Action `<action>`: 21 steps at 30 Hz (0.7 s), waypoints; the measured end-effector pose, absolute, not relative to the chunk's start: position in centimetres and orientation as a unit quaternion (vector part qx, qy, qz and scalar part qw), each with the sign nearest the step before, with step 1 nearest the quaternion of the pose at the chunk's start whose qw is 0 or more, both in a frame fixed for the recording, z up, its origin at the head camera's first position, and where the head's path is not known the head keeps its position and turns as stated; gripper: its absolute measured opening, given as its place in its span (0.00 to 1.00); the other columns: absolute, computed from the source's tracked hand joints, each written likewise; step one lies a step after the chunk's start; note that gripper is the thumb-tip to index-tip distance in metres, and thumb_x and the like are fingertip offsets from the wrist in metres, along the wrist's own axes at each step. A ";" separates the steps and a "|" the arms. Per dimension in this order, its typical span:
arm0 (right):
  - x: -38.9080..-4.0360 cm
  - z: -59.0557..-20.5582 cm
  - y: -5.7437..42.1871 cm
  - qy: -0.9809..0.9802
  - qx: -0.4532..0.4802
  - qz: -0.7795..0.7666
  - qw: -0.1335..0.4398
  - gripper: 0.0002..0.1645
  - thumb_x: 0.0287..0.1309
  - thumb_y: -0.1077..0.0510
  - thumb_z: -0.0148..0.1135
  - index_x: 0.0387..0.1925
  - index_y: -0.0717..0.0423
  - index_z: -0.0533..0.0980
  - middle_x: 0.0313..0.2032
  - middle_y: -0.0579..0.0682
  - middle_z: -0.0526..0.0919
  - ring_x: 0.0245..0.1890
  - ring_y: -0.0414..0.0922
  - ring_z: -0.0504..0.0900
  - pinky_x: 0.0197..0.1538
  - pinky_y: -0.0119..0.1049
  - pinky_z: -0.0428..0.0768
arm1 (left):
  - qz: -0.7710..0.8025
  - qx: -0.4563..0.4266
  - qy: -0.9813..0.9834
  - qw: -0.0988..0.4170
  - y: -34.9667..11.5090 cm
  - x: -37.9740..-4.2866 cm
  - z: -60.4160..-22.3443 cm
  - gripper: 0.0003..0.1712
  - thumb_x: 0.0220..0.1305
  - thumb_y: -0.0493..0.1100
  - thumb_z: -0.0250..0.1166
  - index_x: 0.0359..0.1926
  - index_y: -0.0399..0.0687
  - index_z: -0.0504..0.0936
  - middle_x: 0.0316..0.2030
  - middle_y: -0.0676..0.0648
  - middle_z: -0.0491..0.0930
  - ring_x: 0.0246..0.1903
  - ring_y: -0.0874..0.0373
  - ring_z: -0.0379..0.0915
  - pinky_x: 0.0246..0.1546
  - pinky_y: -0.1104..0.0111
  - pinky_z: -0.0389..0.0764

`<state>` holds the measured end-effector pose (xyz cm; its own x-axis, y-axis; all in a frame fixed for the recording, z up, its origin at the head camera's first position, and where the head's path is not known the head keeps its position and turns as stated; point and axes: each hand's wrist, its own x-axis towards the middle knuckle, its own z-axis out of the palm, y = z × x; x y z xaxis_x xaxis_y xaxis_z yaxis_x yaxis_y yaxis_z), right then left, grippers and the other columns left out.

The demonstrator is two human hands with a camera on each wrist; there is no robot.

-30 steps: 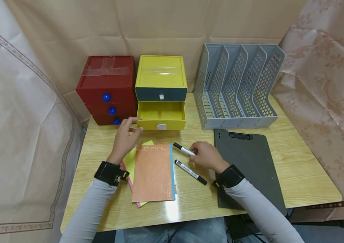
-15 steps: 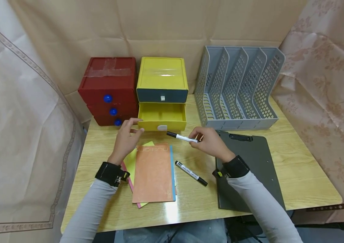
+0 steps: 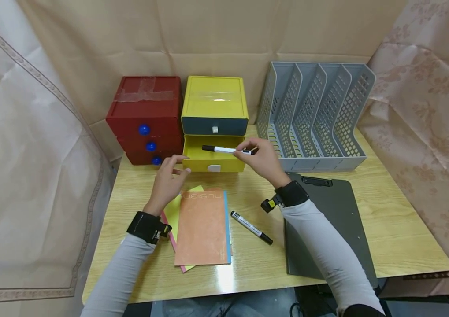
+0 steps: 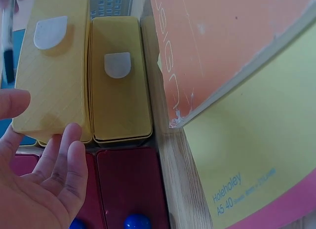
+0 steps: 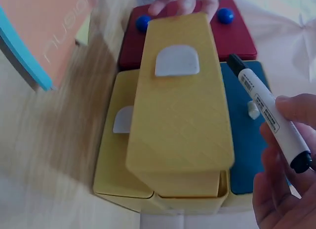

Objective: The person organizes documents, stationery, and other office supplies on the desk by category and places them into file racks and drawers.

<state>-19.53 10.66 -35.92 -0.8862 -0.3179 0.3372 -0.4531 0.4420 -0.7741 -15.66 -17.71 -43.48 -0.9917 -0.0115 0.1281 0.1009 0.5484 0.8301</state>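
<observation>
A black-capped white marker [image 3: 224,150] hangs over the pulled-out lower yellow drawer [image 3: 196,166], held between the thumb and fingers of my right hand [image 3: 261,160]. In the right wrist view the marker [image 5: 269,113] slants past the drawer's front, its far cap pointing up and left. My left hand [image 3: 165,185] is at the drawer's left end, with fingertips right at its edge. In the left wrist view its thumb [image 4: 15,103] overlaps the drawer front [image 4: 54,81]. A second marker [image 3: 251,227] lies on the table, right of a stack of notebooks [image 3: 202,229].
The red drawer unit [image 3: 145,119] with blue knobs stands left of the yellow cabinet [image 3: 214,97]. At the back right is a grey perforated file rack [image 3: 315,165]. A dark clipboard [image 3: 327,220] lies under my right forearm.
My right hand has lifted the marker from the table and carried it forward and left over the drawer. My left hand stays at the drawer's left end.
</observation>
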 end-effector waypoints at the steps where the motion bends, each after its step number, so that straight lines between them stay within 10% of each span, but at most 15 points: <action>1: -20.3 -36.2 10.3 -0.853 0.230 0.464 0.073 0.05 0.54 0.52 0.66 0.32 0.47 0.81 0.32 0.43 0.82 0.34 0.40 0.77 0.35 0.35 0.75 | -0.475 -0.024 -0.878 0.059 -17.7 -15.6 -43.4 0.18 0.64 0.53 0.60 0.54 0.71 0.71 0.53 0.54 0.68 0.42 0.55 0.74 0.36 0.61 0.79; 21: -24.8 -37.6 6.1 -0.911 0.265 0.315 0.020 0.03 0.53 0.55 0.67 0.30 0.48 0.82 0.29 0.42 0.82 0.28 0.40 0.75 0.32 0.34 0.73 | -0.479 -0.021 -0.875 0.063 -17.7 -15.5 -43.4 0.18 0.63 0.54 0.60 0.53 0.71 0.72 0.53 0.55 0.68 0.41 0.57 0.75 0.35 0.62 0.80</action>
<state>-24.78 6.11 -37.65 -0.8583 -0.4713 0.2031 -0.4963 0.6612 -0.5627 -15.52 -17.66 -43.40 -0.9911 -0.0248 0.1306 0.0967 0.5402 0.8359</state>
